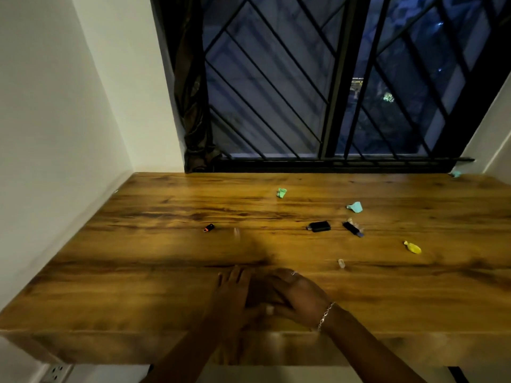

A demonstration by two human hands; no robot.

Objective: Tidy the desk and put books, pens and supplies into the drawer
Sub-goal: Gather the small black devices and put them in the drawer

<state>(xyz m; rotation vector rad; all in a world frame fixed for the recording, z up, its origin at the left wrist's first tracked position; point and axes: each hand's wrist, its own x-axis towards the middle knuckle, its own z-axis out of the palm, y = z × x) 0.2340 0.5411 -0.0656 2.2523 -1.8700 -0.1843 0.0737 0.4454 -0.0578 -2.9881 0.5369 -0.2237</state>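
Bare forearms (190, 355); 1 ring (294, 273) on right grip (301, 295); silver chain bracelet (325, 315).

Pretty dim warm indoor light, window (276, 92) dark; soft shadow on the desk (124, 272), foreground maybe motion-blurred, edges bend fisheye-style.

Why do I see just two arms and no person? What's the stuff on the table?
The camera sits on the person's head, looking down, so only their arms show. The left hand and right hand meet near the front edge of the wooden desk, too blurred to tell if they hold anything. On the desk lie a black stick, a small black-and-orange thing, a green scrap, a bluish-green scrap and a yellow lump. Behind is a barred window.
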